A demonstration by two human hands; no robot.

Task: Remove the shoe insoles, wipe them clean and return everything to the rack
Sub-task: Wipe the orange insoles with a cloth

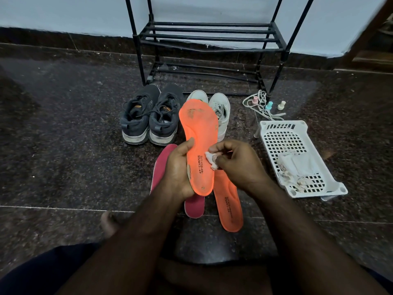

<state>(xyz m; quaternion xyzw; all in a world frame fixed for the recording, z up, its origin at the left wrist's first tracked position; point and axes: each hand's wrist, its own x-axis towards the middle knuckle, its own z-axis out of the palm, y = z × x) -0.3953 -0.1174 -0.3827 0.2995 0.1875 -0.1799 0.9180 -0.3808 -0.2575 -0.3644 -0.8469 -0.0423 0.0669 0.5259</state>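
From the head view, the wiping step looks to be in hand: the left hand grips an orange insole by its heel end, fingers curled round the edge, holding it toe-up above the floor. The right hand pinches a small white wipe between thumb and fingertips, pressed to the insole's right edge near the printed lettering. A second orange insole and two pink insoles lie on the floor below the hands. Dark shoes and white shoes stand before the bare rack; a white basket holding cloths sits to the right. Grime shows near the toe, so the next move likely calls for drawing the wipe up along the surface while the left hand steadies it.
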